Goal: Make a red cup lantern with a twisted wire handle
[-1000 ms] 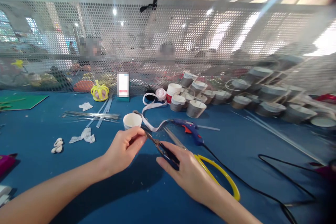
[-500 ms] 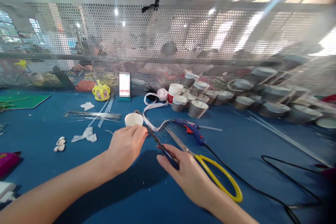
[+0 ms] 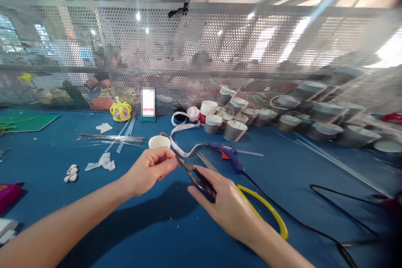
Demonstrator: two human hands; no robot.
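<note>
**Left-hand fingertips at the nose of a pair of pliers above a blue worktable**

The left hand [image 3: 150, 171] reaches in from the near left, its thumb and fingers pressed together at their tips. Any piece pinched between them is too small to make out. The right hand [image 3: 224, 201] is wrapped around the dark handles of the pliers [image 3: 190, 169], with the thumb on the near side. The tool's nose points far and left, ending at or just beside the left fingertips; contact cannot be told. The pliers thus lie between the two hands, over the blue table [image 3: 298, 171].

Just beyond the left hand stands a white cup [image 3: 159, 141], its lower part hidden by the fingers. Yellow-handled scissors [image 3: 278, 213] lie partly hidden behind the right hand. Farther off rests a blue glue gun [image 3: 230, 157], its black cord [image 3: 279, 211] trailing toward the near right. A white ribbon [image 3: 178, 135] curls between the cup and a pale pink rose [image 3: 193, 113].

To the left lie thin wires [image 3: 109, 139], a scrap of white lace [image 3: 106, 162] and, at the far side, a yellow basket-like ornament [image 3: 120, 110]. Small grey buckets [image 3: 235, 130] crowd the far right, before a perforated screen [image 3: 176, 50].
</note>
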